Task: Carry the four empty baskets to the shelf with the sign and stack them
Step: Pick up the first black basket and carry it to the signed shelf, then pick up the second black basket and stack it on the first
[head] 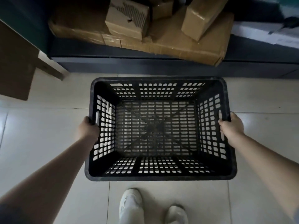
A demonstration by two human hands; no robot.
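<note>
An empty black plastic basket [159, 176] with slotted walls and floor is held level above the pale tiled floor, open side up. My left hand [87, 129] grips its left rim at the handle slot. My right hand [231, 125] grips the right rim at the opposite handle slot. Only this one basket is in view. No sign is visible.
A low dark shelf [145, 62] runs across just beyond the basket, loaded with cardboard boxes [186, 41]. A brown cardboard flap [16, 65] juts in at the left. White papers [258, 31] lie on the shelf at the right. My shoes [131, 206] stand on the tiles below.
</note>
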